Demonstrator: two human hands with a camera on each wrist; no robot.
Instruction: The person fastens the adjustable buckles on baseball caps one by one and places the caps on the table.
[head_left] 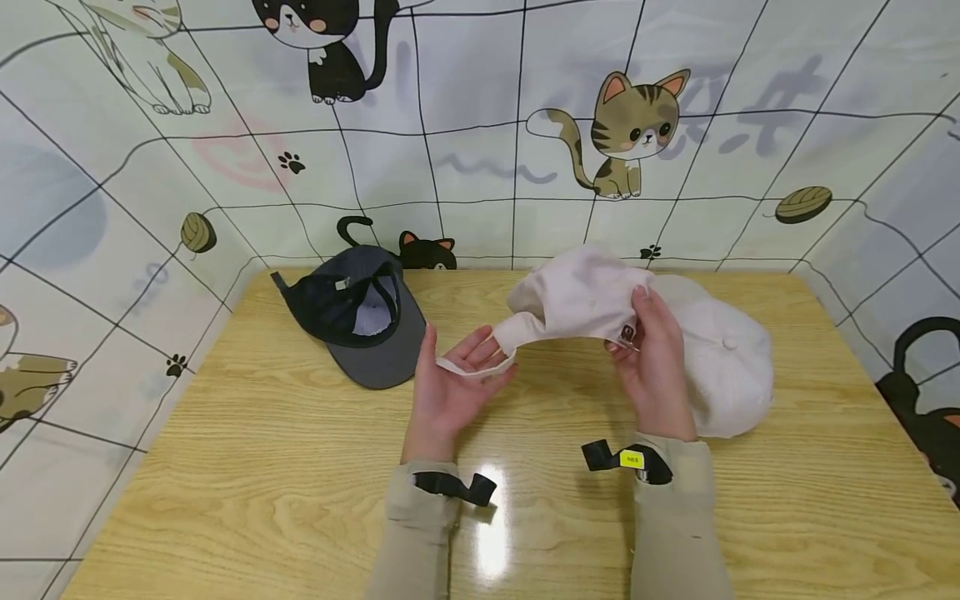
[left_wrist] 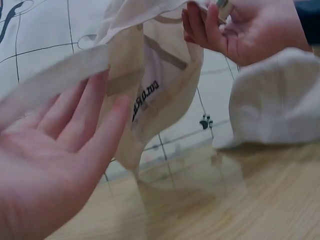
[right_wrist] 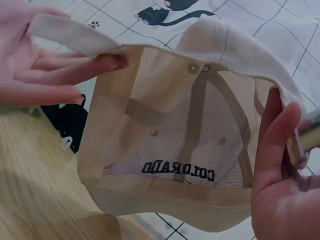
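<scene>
A cream baseball cap [head_left: 581, 292] is held up over the table, its hollow inside facing me in the right wrist view. My right hand [head_left: 660, 358] grips its back edge beside a small metal buckle [head_left: 627, 332], thumb on one side and fingers on the other. The cap's loose strap [right_wrist: 70, 35] lies across the fingers of my left hand [head_left: 453, 396], which is palm up with fingers extended. Reversed dark lettering [right_wrist: 178, 171] reading COLORADO shows through inside the cap front.
A second white cap [head_left: 727, 375] lies crown up on the wooden table [head_left: 300, 492], just right of my right hand. At the back left, a dark grey cap [head_left: 390, 358] rests with its inside showing. A cat-print cloth [head_left: 480, 167] rises behind the table.
</scene>
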